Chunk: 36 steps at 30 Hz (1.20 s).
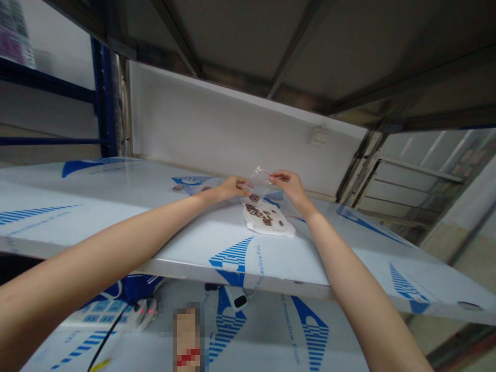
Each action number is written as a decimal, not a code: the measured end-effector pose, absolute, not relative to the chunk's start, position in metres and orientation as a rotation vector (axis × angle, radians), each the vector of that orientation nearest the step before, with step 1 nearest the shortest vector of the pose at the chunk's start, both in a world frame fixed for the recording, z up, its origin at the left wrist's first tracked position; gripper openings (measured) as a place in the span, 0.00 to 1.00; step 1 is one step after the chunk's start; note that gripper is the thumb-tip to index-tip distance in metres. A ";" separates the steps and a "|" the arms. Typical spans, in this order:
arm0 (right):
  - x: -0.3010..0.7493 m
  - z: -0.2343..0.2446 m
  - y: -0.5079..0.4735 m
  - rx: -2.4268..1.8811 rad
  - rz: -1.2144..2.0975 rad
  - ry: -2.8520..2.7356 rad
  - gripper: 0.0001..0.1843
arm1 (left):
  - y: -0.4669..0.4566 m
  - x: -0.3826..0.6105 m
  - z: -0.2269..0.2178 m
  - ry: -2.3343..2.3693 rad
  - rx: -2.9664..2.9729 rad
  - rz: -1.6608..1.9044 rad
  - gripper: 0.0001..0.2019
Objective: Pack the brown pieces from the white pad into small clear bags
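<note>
My left hand (pixel 232 188) and my right hand (pixel 289 187) pinch opposite top edges of a clear plastic bag (pixel 259 182), holding it open and upright between them. Below the bag lies a crumpled white paper sheet (pixel 269 221) on the film-covered table top (pixel 217 243). Several small dark brown pieces (pixel 258 212) lie on the sheet. One dark piece near the bag's lower end (pixel 254 197) may be inside it, but I cannot tell. Neither hand touches the sheet.
A few more brown pieces (pixel 177 188) lie at the table's far left. A white wall (pixel 232 124) rises behind the table, under a metal shelf (pixel 271 41). Below the table edge, a lower shelf holds a power strip (pixel 116 315) with a black cable.
</note>
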State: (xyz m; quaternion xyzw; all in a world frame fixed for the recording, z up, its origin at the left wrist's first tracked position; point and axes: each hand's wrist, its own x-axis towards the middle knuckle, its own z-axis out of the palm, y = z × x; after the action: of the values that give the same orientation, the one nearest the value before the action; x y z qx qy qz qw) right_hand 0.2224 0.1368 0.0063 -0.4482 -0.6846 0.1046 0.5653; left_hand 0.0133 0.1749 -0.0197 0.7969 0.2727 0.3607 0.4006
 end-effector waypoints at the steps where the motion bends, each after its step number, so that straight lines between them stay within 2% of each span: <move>1: 0.222 0.006 0.137 -1.052 0.245 -1.602 0.10 | 0.176 0.013 -0.020 0.682 2.007 0.909 0.19; 9: 0.219 0.004 0.141 -0.996 0.261 -1.586 0.11 | 0.162 0.019 -0.020 0.736 1.978 0.899 0.19; 18: 0.216 0.002 0.140 -0.992 0.285 -1.614 0.11 | 0.155 0.022 -0.022 0.701 1.964 0.915 0.13; 36: 0.216 0.004 0.137 -0.985 0.258 -1.599 0.11 | 0.153 0.026 -0.026 0.654 1.837 0.912 0.27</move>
State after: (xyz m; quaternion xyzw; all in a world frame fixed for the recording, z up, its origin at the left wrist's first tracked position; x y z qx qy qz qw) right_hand 0.2156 0.1367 0.0043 -0.4220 -0.6849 0.1107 0.5835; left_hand 0.0259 0.1527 -0.0259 0.7511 0.2674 0.3728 0.4746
